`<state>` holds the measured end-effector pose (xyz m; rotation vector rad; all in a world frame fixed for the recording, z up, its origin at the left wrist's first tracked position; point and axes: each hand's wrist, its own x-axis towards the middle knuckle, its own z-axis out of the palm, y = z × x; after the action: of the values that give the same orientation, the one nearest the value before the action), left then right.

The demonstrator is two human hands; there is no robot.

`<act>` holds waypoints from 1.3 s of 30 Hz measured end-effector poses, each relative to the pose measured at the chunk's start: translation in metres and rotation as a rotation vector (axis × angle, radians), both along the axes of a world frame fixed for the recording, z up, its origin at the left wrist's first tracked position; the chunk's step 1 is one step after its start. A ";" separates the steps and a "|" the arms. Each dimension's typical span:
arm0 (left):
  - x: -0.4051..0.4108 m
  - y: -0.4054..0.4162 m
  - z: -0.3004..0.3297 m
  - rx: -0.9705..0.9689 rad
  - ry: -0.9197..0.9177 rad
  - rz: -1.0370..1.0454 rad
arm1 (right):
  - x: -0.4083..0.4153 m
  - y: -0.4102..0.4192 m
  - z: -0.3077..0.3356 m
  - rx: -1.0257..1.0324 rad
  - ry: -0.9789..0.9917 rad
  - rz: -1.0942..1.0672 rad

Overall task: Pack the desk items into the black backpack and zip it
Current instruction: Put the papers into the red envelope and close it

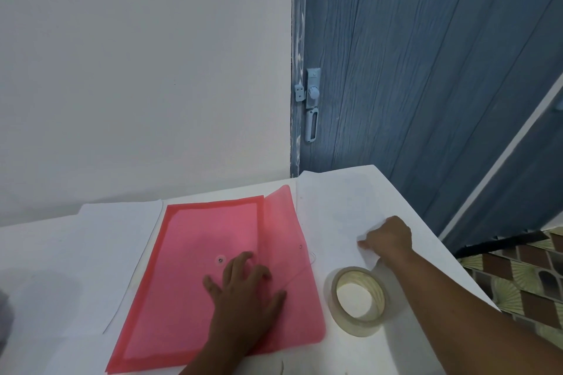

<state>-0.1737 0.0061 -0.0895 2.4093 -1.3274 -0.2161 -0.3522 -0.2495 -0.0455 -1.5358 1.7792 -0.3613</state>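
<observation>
A pink translucent plastic folder [189, 268] lies on the white desk [45, 298], its flap folded open to the right. My left hand [243, 292] rests flat on the folder's lower middle, fingers spread, next to its snap button. To the right lies a white sheet of paper [338, 207], and my right hand [388, 239] pinches its near edge, lifting it slightly. A roll of clear tape [359, 301] lies flat just below that hand. Another white sheet [122, 240] lies left of the folder. No black backpack is in view.
A white wall stands behind the desk, and a blue door [426, 70] with a latch is at the right. The desk's right edge runs diagonally past my right forearm, with patterned floor tiles [524, 277] beyond it. A dark strap-like thing [499, 242] lies on the floor.
</observation>
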 end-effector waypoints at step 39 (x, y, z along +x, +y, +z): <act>0.001 0.023 0.030 -0.654 0.529 0.333 | 0.041 0.183 0.035 -0.160 -0.638 0.020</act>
<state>-0.1723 0.0290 -0.0591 1.7974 -0.6148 -0.2543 -0.3115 -0.0666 -0.0101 -1.3381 1.2525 -0.8902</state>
